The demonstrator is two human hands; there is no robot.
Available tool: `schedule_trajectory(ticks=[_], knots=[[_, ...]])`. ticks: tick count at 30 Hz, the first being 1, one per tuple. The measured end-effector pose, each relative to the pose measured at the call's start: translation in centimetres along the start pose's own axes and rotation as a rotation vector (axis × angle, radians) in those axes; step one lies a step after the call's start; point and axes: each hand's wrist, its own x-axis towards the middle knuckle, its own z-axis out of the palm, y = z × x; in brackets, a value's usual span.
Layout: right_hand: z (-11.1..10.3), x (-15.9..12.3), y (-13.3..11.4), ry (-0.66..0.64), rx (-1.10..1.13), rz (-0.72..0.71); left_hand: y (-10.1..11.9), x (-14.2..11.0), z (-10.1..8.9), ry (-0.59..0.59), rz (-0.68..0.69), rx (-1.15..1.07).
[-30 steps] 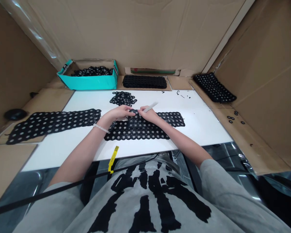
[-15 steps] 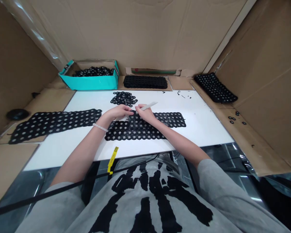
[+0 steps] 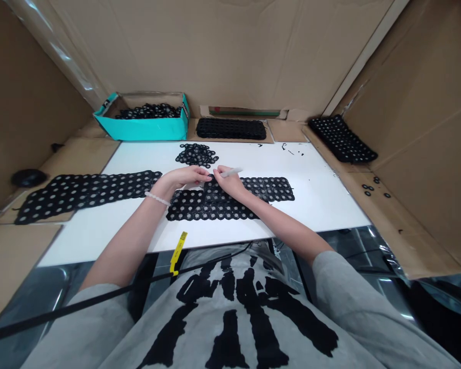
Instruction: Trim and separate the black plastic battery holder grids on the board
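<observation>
My right hand (image 3: 230,183) is closed around a slim white pen-like tool (image 3: 231,172), its back end pointing up and to the right. Beside it, my left hand (image 3: 192,176) pinches the upper left corner of a black mat of joined rings with pale centres (image 3: 269,188). The fingertips of both hands almost meet there, and what lies right between them is too small to make out. This mat overlaps another black ring mat (image 3: 192,209) nearer to me. Just behind my hands is a loose heap of black rings (image 3: 195,154).
A long black ring mat (image 3: 100,189) stretches left off the white board (image 3: 322,210). At the back stand a turquoise box (image 3: 149,130) of rings and a stack of black mats (image 3: 230,129). Another mat (image 3: 341,138) and several loose rings (image 3: 369,190) lie right. Cardboard walls (image 3: 230,56) surround the workspace.
The white tool has tipped: its back end is lower and closer to my right hand. Both hands stay at the same corner of the mat.
</observation>
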Motion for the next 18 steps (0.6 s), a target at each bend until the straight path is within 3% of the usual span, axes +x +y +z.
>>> schedule_trajectory(ticks=[7, 18], knots=[[-0.4, 0.3, 1.0, -0.087, 0.101, 0.046, -0.3, 0.2, 0.2, 0.087, 0.046, 0.117], [-0.4, 0.1, 0.8, -0.093, 0.085, 0.016, -1.0, 0.9, 0.0, 0.164, -0.005, 0.009]])
